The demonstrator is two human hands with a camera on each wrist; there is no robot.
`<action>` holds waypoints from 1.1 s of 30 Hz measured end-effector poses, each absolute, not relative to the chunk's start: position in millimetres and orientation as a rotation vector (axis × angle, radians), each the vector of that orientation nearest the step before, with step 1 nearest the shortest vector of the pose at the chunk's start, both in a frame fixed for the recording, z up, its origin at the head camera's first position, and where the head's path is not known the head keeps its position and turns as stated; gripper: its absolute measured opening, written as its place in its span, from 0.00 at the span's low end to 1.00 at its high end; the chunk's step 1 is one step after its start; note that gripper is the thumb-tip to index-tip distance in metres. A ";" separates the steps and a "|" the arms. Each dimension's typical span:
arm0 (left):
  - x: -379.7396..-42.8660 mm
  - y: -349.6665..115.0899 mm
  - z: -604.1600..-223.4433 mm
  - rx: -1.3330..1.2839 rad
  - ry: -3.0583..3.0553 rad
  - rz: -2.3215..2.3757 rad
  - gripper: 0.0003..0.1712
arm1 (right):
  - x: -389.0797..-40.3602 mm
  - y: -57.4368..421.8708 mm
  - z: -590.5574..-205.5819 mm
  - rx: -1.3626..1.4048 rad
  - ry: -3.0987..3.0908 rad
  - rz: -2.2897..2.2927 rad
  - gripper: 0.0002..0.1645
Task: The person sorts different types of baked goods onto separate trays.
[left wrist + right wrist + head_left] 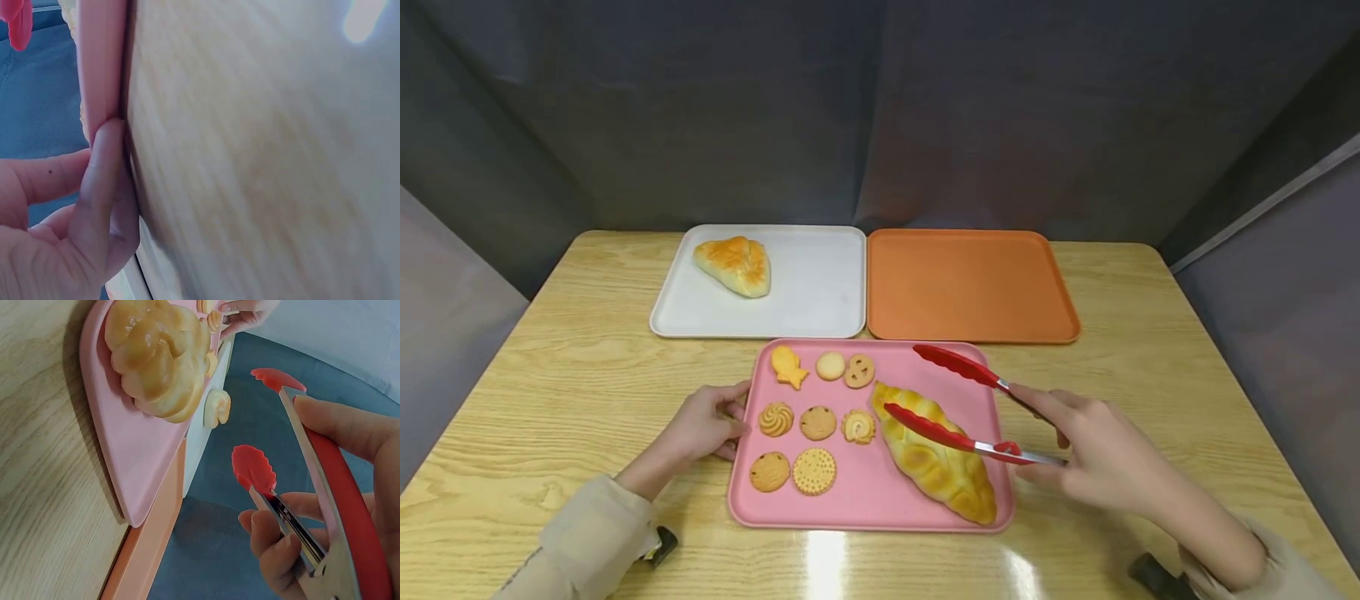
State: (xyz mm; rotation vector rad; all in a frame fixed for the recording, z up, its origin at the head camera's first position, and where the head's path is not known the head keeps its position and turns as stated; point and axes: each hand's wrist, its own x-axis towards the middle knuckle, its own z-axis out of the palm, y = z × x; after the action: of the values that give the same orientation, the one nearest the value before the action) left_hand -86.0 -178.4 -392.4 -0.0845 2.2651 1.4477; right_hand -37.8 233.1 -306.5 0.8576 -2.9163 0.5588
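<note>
My right hand [1101, 454] grips a pair of tongs [928, 427] with red scalloped tips and metal arms, spread wide apart. The tips hover over the right half of the pink tray [880, 504], and one overlaps a long braided bread [936, 462] in the head view. In the right wrist view, nothing is between the tongs' red tips [255, 467]. At the tray's left edge, my left hand [707, 423] pinches the rim; its thumb [103, 162] lies against the tray's outer side. Several cookies [817, 422] sit in rows on the tray's left half.
Behind the pink tray lie a white tray [812, 292], with a triangular golden-topped bread [737, 265] on its left part, and an orange tray [970, 287] at the right. All rest on a wooden table [572, 358] enclosed by dark curtains [715, 117].
</note>
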 end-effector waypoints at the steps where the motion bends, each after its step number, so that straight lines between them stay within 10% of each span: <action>1: -86.0 -178.3 -392.4 -0.087 2.266 1.446 0.36 | -36.8 234.1 -306.6 0.858 -2.910 0.553 0.44; 33: -85.4 -178.0 -391.1 -0.066 2.263 1.456 0.35 | -1.0 236.2 -333.6 0.595 -3.219 0.416 0.53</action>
State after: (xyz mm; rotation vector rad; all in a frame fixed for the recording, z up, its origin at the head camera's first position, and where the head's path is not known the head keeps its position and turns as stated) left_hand -85.4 -178.0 -391.1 -0.0656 2.2629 1.4560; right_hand -1.0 236.2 -333.6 0.5946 -3.2191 0.4157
